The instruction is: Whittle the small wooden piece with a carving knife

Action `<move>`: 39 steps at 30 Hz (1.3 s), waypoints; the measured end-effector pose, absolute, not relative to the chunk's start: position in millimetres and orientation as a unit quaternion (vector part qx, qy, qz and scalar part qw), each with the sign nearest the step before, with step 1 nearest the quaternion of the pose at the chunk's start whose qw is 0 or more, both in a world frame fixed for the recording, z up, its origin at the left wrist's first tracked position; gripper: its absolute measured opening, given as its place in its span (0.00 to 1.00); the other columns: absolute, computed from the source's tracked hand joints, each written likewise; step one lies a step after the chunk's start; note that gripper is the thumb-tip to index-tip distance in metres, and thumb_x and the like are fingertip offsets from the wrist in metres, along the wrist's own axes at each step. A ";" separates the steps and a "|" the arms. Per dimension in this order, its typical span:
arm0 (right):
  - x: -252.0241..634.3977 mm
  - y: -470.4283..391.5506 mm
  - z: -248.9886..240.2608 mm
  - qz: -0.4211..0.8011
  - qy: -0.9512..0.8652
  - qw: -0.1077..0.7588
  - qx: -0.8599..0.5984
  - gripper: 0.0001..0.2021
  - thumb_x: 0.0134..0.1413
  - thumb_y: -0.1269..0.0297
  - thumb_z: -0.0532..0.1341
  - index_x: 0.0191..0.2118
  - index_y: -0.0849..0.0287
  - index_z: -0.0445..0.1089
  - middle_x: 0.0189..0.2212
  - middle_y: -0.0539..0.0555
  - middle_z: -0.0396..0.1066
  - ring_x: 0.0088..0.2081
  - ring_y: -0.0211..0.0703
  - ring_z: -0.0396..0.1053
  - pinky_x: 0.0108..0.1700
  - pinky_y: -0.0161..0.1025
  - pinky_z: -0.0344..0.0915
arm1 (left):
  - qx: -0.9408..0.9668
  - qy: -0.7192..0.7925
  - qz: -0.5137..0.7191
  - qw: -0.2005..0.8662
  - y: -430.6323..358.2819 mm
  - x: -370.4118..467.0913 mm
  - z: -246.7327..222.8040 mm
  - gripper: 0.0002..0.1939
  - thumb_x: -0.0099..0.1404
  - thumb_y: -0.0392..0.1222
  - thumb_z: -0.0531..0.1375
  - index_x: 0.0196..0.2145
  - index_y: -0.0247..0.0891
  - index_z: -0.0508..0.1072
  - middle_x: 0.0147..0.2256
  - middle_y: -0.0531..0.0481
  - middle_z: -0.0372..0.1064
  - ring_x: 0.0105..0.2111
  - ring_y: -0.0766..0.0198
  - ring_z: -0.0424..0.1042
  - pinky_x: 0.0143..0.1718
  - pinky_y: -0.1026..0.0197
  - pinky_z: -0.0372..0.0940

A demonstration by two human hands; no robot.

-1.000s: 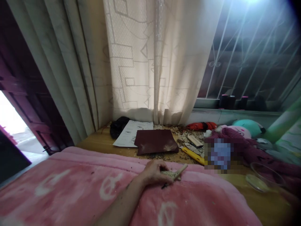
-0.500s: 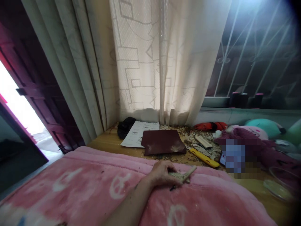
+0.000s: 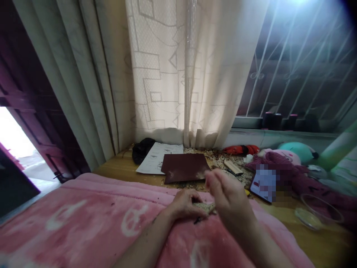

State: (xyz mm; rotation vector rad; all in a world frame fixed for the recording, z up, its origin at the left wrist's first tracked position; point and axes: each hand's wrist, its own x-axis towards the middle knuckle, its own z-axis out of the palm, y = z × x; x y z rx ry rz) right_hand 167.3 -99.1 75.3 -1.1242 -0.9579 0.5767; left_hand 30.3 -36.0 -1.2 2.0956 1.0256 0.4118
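Note:
My left hand (image 3: 186, 204) rests on the pink blanket (image 3: 134, 212), its fingers curled round a pale, rough carved piece (image 3: 205, 207). Just right of it, my right hand (image 3: 227, 190) is raised with its fingers closed, blurred by motion. What it holds, if anything, cannot be made out. A small dark item (image 3: 197, 220) lies below the left fingertips. Behind the hands, a dark red sheet (image 3: 185, 167) overlaps a white printed paper (image 3: 152, 158) on the wooden table.
Wood shavings (image 3: 223, 158) and a pale block (image 3: 233, 167) lie beyond the hands. A phone (image 3: 262, 186), clear round containers (image 3: 308, 219), plush toys (image 3: 295, 152) and an orange-red item (image 3: 241, 149) are rightward. A black bag (image 3: 142, 149) sits at the back left.
My right hand has come into view beside the left, now covering most of the yellow tool. The view has shifted slightly right. My left hand keeps its hold on the pale piece.

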 end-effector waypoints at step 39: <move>198.1 -85.1 37.1 0.376 -0.206 0.846 -0.318 0.10 0.44 0.59 0.59 0.28 0.60 0.62 0.14 0.41 0.49 0.13 0.26 0.43 0.14 0.27 0.42 | 0.859 0.348 0.177 0.330 -19.3 25.7 -16.4 0.12 0.54 0.45 0.54 0.27 0.35 0.73 0.25 0.53 0.66 0.26 0.68 0.63 0.26 0.69 0.53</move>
